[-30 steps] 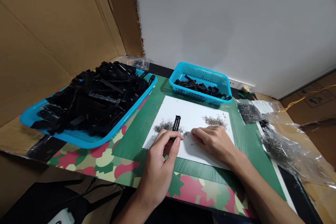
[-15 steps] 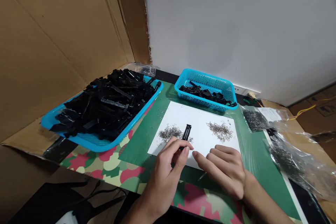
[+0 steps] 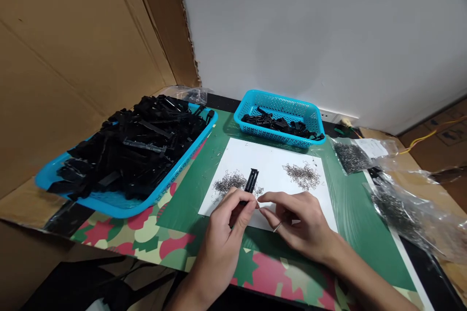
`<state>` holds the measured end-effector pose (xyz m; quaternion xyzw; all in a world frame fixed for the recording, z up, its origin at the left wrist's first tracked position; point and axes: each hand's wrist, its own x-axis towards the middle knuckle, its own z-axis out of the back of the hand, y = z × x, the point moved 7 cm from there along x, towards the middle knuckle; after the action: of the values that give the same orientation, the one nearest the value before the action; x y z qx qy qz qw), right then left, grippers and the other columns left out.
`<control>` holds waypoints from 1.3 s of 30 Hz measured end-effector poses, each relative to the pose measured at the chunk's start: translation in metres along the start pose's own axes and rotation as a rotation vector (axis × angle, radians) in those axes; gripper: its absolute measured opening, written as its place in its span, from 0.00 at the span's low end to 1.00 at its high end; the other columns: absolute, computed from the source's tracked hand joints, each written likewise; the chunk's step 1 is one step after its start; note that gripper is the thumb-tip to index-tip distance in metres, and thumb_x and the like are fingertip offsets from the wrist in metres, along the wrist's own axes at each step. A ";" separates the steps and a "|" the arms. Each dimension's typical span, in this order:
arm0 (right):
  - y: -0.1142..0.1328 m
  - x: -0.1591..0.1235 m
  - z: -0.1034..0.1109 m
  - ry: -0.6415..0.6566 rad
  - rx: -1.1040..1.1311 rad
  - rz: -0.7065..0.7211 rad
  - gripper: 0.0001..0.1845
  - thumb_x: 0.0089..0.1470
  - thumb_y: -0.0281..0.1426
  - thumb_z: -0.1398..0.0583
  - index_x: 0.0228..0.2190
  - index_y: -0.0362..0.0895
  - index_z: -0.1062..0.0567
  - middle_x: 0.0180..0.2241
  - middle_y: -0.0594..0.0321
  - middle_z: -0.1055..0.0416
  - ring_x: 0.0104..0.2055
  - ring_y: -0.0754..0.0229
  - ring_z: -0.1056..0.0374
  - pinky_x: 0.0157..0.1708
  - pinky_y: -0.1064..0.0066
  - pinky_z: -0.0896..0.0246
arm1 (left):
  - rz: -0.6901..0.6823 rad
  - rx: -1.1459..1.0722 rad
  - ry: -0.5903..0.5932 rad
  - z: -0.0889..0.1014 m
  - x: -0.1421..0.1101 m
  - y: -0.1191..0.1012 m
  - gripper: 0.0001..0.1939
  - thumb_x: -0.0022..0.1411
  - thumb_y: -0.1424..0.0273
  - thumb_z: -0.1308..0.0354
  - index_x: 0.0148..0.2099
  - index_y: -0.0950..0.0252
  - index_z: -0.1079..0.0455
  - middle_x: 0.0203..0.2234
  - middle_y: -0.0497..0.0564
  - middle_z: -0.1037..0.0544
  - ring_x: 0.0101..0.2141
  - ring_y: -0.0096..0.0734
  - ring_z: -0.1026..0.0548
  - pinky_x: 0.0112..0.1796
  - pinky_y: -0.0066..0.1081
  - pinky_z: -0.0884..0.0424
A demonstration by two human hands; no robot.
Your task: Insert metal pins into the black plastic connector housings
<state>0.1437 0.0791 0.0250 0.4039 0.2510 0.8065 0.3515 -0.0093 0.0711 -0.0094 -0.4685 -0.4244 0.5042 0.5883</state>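
My left hand (image 3: 229, 218) is closed around a slim black plastic part (image 3: 251, 181), pinched between thumb and forefinger. The part's slotted far end sticks out beyond the fingers over the white sheet (image 3: 270, 165); its near end is hidden. Beside it, my right hand (image 3: 299, 218) is closed, with thumb and forefinger tips close to the left fingertips. A thin metal rod (image 3: 278, 227) pokes out from under the right fingers. Whatever lies between the fingertips is too small to make out. Small bent wire springs form a left pile (image 3: 229, 182) and a right pile (image 3: 302, 175) on the sheet.
A large blue basket (image 3: 126, 211) heaped with black plastic parts stands at left. A smaller blue basket (image 3: 277, 135) with black pieces sits behind the sheet. Clear bags of small metal pieces (image 3: 352, 157) lie at right. Cardboard (image 3: 73, 34) rises at left.
My right hand has turned and moved up and left, bringing thumb and forefinger to the left fingertips. The left hand keeps its hold on the black part. The camera view has shifted slightly.
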 end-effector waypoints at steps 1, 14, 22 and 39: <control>-0.001 0.001 0.000 -0.004 0.039 -0.043 0.08 0.66 0.26 0.39 0.46 0.43 0.22 0.20 0.74 0.38 0.18 0.69 0.47 0.20 0.76 0.48 | -0.002 -0.003 0.000 0.000 0.000 0.000 0.12 0.76 0.60 0.47 0.41 0.59 0.29 0.34 0.46 0.30 0.36 0.31 0.29 0.39 0.28 0.34; 0.000 0.005 0.004 -0.084 0.160 -0.169 0.06 0.63 0.26 0.37 0.36 0.41 0.18 0.18 0.72 0.37 0.18 0.71 0.48 0.18 0.78 0.50 | 0.002 0.086 -0.014 0.001 -0.006 -0.005 0.12 0.78 0.60 0.50 0.46 0.57 0.29 0.38 0.48 0.28 0.40 0.33 0.27 0.42 0.29 0.32; 0.008 0.001 0.018 -0.276 0.069 -0.059 0.05 0.59 0.23 0.35 0.35 0.42 0.17 0.19 0.69 0.30 0.17 0.70 0.41 0.17 0.78 0.46 | 0.073 -0.160 -0.216 0.008 -0.011 0.007 0.20 0.76 0.58 0.46 0.66 0.50 0.44 0.56 0.52 0.26 0.52 0.35 0.23 0.50 0.31 0.26; 0.016 -0.005 0.009 -0.191 -0.030 0.194 0.08 0.65 0.23 0.38 0.43 0.41 0.18 0.20 0.70 0.33 0.19 0.68 0.43 0.21 0.72 0.49 | -0.048 0.058 -0.019 -0.001 -0.019 0.005 0.24 0.78 0.64 0.50 0.73 0.44 0.43 0.71 0.46 0.36 0.71 0.38 0.40 0.68 0.38 0.37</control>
<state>0.1473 0.0665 0.0390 0.4961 0.1642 0.7980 0.3001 -0.0115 0.0522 -0.0153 -0.4361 -0.4263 0.5066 0.6094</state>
